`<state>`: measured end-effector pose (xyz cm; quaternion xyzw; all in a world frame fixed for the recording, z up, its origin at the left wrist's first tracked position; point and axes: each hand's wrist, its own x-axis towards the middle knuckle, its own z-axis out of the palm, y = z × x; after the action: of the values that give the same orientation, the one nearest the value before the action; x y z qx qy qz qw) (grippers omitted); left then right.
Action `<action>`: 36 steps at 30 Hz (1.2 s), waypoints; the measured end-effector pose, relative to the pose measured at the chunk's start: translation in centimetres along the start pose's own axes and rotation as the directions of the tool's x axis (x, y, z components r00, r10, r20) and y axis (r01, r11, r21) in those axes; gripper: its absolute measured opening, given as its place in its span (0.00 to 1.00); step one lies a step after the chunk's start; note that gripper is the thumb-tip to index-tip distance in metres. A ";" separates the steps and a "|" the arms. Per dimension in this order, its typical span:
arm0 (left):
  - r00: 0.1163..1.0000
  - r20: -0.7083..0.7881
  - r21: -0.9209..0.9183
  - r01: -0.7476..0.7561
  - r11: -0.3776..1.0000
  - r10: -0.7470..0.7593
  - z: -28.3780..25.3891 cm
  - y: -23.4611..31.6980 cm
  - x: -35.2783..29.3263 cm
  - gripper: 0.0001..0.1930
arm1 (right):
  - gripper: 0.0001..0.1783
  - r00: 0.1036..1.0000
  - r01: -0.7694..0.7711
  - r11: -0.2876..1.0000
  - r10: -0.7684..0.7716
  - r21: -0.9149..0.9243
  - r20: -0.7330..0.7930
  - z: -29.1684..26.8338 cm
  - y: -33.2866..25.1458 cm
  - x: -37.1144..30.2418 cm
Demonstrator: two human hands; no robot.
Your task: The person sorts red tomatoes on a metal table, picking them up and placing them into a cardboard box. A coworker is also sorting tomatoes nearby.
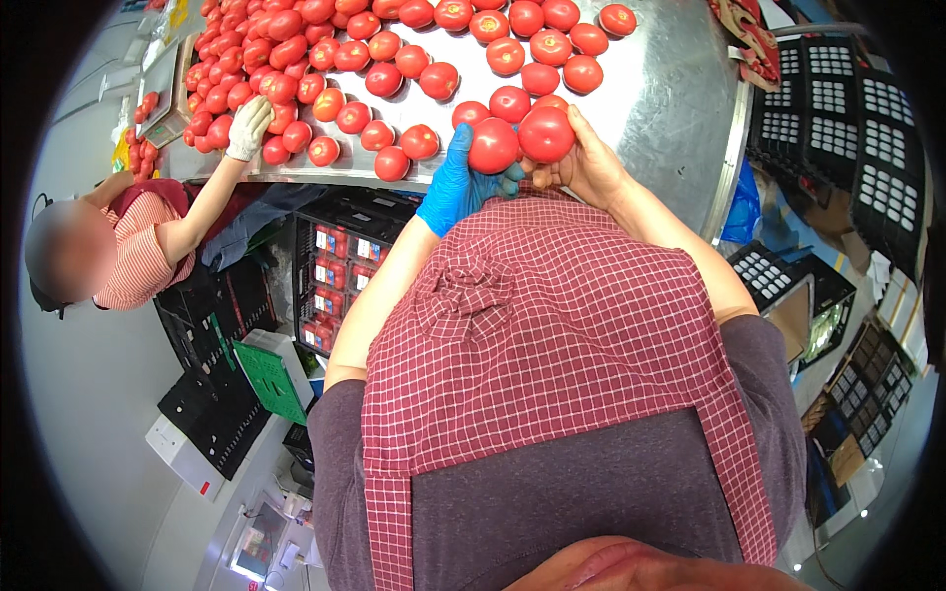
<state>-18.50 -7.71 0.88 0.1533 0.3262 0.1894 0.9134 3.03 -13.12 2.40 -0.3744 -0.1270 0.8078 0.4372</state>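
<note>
At the near edge of the metal table, my left hand (pixel 458 182), in a blue glove, is wrapped round a red tomato (pixel 493 146). My bare right hand (pixel 591 163) grips a second tomato (pixel 547 135) close beside the first, the two nearly touching. Part of each palm is hidden behind the fruit. Just beyond my hands lie a few more loose tomatoes (pixel 509 103). A large heap of tomatoes (pixel 281 49) covers the left and far part of the table.
A co-worker's white-gloved hand (pixel 249 128) touches the heap at the left. The steel table (pixel 680 89) ends in an edge at the right. Below the table stands a black crate (pixel 313 266) of packed punnets. Black crates (pixel 838 118) are stacked at the right; a green crate (pixel 271 379) stands lower left.
</note>
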 end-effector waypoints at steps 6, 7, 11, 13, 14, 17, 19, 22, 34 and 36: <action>0.999 -0.032 -0.029 0.000 1.000 -0.001 0.4 0.0 0.2 0.40 | 0.33 0.988 0.128 0.990 -0.132 -0.051 -0.083 -1.2 -0.5 -0.3; 0.994 -0.107 -0.033 -0.022 0.999 0.018 0.9 0.1 0.1 0.39 | 0.31 0.962 0.180 0.973 -0.205 -0.147 -0.178 -1.1 -1.3 -0.6; 0.975 -0.207 -0.169 -0.114 0.979 0.078 -0.2 0.0 0.2 0.34 | 0.32 0.771 0.093 0.662 -0.520 -0.744 -0.367 -7.0 -1.8 -1.2; 0.982 -0.178 -0.244 -0.098 0.965 0.054 -1.5 -0.1 0.2 0.33 | 0.34 0.732 -0.077 0.441 -0.584 -0.894 -0.351 -9.3 -1.8 -1.8; 0.979 -0.191 -0.274 -0.127 0.953 0.076 -1.7 -0.2 0.1 0.33 | 0.34 0.717 -0.166 0.315 -0.612 -0.934 -0.334 -9.9 -1.6 -2.0; 0.972 -0.230 -0.321 -0.112 0.940 0.037 -2.0 -0.3 0.1 0.32 | 0.34 0.687 -0.316 -0.080 -0.706 -0.945 -0.170 -9.1 -0.5 -1.8; 0.965 -0.262 -0.336 -0.108 0.936 0.018 -2.5 -0.3 0.4 0.30 | 0.33 0.650 -0.162 -0.260 -0.754 -0.952 0.095 -6.8 -0.3 -1.1; 0.941 -0.337 -0.291 -0.115 0.950 0.011 -1.7 0.1 0.2 0.26 | 0.32 0.754 -0.042 -0.192 -0.650 -0.981 0.095 -4.0 0.1 1.4; 0.916 -0.305 0.307 -0.166 0.937 0.262 0.0 0.0 0.6 0.16 | 0.24 0.964 0.175 0.789 -0.258 -0.589 -0.059 -4.1 -0.2 3.2; 0.934 -0.145 0.468 -0.226 0.854 0.326 0.8 0.3 0.9 0.21 | 0.34 0.994 0.085 0.912 -0.103 -0.402 -0.024 -2.7 -0.5 2.6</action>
<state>-17.41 -7.13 1.07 0.3813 0.4338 0.2555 0.7754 4.37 -11.04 -0.43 -0.4671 -0.2977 0.7342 0.3926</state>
